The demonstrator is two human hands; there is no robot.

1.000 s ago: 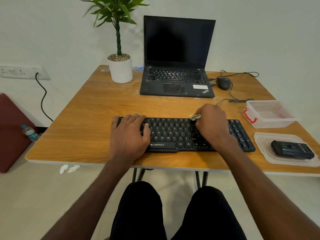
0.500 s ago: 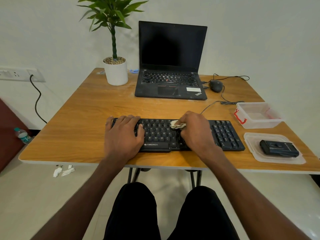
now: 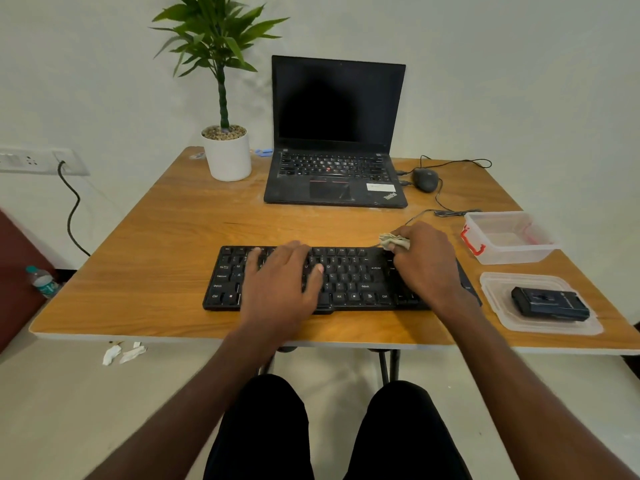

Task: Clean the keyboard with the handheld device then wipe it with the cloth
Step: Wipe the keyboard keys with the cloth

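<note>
A black keyboard [image 3: 349,278] lies across the front of the wooden table [image 3: 166,258]. My left hand [image 3: 282,285] rests flat on its left-middle keys, fingers spread, holding nothing. My right hand [image 3: 427,261] sits over the keyboard's right part, bunched around a small crumpled beige cloth [image 3: 393,241] that pokes out at the keyboard's top edge. The black handheld device [image 3: 550,303] lies on a clear plastic lid [image 3: 498,317] at the right, away from both hands.
An open black laptop [image 3: 336,174] stands behind the keyboard, with a potted plant [image 3: 227,157] to its left and a wired mouse [image 3: 425,180] to its right. A clear plastic box [image 3: 509,237] with red clips sits right of my right hand.
My right hand with the cloth has slid rightward along the keyboard and up toward its top edge. My left hand has shifted right from the keyboard's left end toward its middle.
</note>
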